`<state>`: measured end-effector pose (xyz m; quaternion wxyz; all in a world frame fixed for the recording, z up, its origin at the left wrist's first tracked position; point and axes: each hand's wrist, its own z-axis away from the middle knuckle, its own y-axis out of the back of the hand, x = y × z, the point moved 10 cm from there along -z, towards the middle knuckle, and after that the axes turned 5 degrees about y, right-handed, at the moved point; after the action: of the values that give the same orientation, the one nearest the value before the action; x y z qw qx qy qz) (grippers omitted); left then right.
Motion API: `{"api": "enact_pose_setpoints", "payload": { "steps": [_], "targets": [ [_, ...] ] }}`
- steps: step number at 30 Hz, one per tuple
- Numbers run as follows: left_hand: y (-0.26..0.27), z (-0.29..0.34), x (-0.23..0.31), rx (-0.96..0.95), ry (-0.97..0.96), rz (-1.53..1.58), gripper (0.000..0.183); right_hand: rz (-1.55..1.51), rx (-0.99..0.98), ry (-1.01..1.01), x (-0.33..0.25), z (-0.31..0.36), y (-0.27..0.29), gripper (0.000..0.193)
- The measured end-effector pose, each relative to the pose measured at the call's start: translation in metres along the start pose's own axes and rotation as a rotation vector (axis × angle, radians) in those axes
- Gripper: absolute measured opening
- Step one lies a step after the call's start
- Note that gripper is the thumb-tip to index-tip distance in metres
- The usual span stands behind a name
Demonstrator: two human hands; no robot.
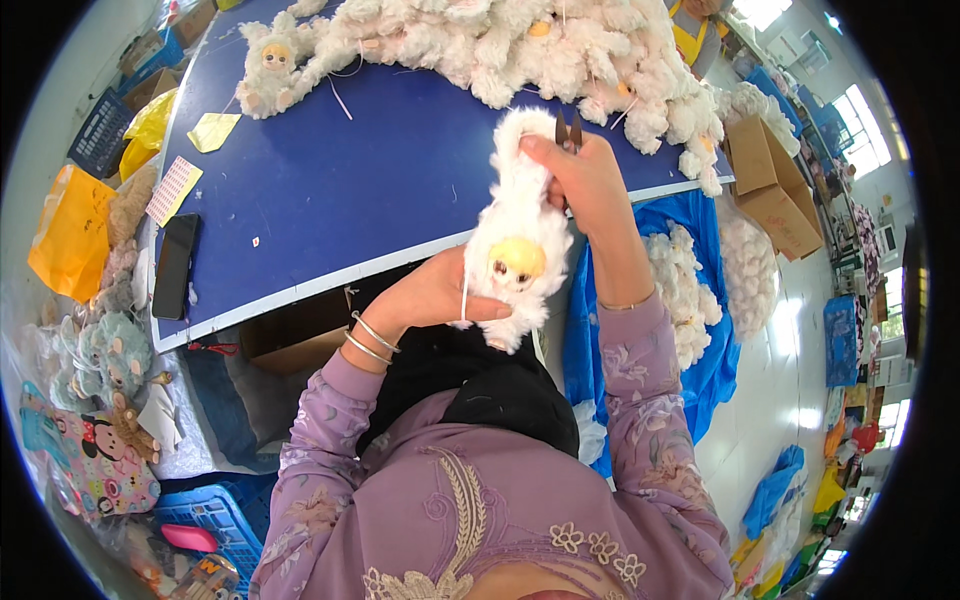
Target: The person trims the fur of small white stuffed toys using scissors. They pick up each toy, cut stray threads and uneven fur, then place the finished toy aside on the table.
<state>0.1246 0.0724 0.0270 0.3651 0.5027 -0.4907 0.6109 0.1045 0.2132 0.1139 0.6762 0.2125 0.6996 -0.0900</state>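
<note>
A white fluffy plush doll point(500, 215) with a small face and yellow hair hangs in front of me, near the table's front edge. My left hand point(432, 288) is closed around its lower part, thumb beside the face. A thin white string runs down next to that hand. My right hand point(590, 180) pinches the doll's long furry upper end. Dark pointed blades, like thread snips point(568, 134), stick up from the same right hand; their handles are hidden in the palm.
Many white plush dolls point(500, 50) are heaped along the far side of the blue table point(330, 180). One doll point(270, 70) lies at the far left. A phone point(177, 265) rests at the left edge. Blue bag point(715, 385) and cardboard box point(770, 185) stand right.
</note>
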Motion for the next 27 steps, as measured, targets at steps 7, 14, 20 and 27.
{"api": "enact_pose_setpoints", "payload": {
  "steps": [7,14,20,27],
  "targets": [
    [0.011,0.004,-0.012,0.134,0.061,0.225,0.060,-0.294,0.160,0.085,0.007,-0.002,0.030,0.022],
    [0.036,0.002,-0.016,0.281,0.017,0.354,0.048,0.014,-0.013,-0.115,0.063,0.053,0.008,0.033],
    [0.031,0.002,-0.014,0.303,0.051,0.588,0.036,-0.090,0.017,0.052,0.060,0.063,-0.015,0.022],
    [0.040,-0.011,-0.024,0.357,-0.091,0.709,0.034,-0.204,0.051,0.086,0.063,0.062,-0.020,0.019]
  ]
}}
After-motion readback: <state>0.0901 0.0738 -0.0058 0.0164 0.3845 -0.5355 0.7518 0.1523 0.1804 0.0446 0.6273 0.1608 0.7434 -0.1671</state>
